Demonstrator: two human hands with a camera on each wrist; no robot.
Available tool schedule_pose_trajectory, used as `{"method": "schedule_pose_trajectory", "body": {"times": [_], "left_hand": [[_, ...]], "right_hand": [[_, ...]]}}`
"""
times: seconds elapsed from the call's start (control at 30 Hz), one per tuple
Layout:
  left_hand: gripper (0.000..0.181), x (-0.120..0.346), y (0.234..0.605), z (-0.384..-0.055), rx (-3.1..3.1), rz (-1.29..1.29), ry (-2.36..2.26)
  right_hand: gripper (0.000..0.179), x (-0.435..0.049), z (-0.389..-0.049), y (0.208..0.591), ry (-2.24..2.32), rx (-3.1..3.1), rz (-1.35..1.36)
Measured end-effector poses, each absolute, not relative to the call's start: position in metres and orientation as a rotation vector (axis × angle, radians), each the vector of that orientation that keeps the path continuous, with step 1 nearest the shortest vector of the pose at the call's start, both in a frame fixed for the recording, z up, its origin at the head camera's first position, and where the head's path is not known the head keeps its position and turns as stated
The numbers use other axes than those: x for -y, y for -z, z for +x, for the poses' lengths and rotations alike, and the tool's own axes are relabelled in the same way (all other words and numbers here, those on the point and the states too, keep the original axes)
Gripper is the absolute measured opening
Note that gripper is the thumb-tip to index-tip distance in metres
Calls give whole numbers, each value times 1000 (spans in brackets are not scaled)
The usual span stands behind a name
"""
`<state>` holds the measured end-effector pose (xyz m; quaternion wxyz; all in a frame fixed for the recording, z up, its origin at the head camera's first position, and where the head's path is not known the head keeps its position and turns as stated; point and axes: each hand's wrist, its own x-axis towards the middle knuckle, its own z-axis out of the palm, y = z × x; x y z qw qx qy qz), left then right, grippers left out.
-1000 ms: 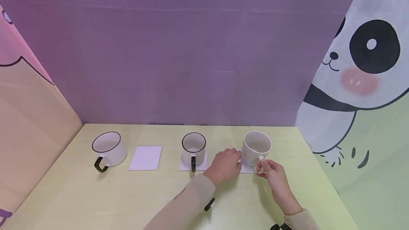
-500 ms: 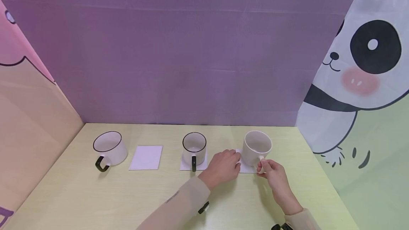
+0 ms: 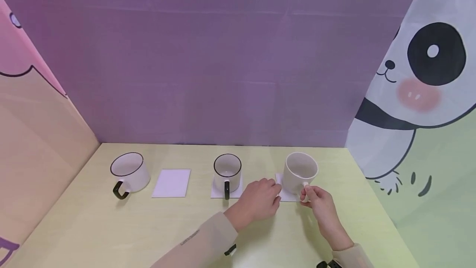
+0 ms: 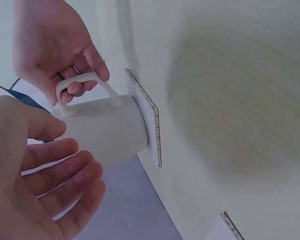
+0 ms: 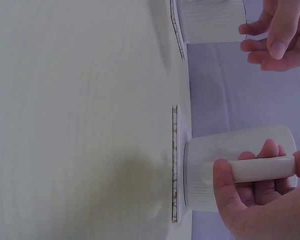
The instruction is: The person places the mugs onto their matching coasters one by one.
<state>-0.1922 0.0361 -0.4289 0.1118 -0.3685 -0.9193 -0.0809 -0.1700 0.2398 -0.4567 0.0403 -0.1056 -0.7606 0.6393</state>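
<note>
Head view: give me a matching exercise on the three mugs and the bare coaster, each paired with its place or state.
Things:
1. wide white mug with a black rim and black handle
2. small white mug with a black rim and black handle
3. plain all-white mug
4. bare white square coaster

States:
A. stands on a coaster, no hand on it
B. handle pinched by the right hand
C. stands on the bare table at the far left
D. lies flat with nothing on it

Pairs: 1-C, 2-A, 3-B, 4-D
</note>
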Motion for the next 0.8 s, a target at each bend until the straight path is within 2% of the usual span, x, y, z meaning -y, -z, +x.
{"method": "schedule_pose_trajectory", "body": {"times": [0.8], "left_hand": [[14,0,397,-175,2578,-1090,120]], "right_hand": [[28,-241,-170,452,-1944,2377,-318]]}}
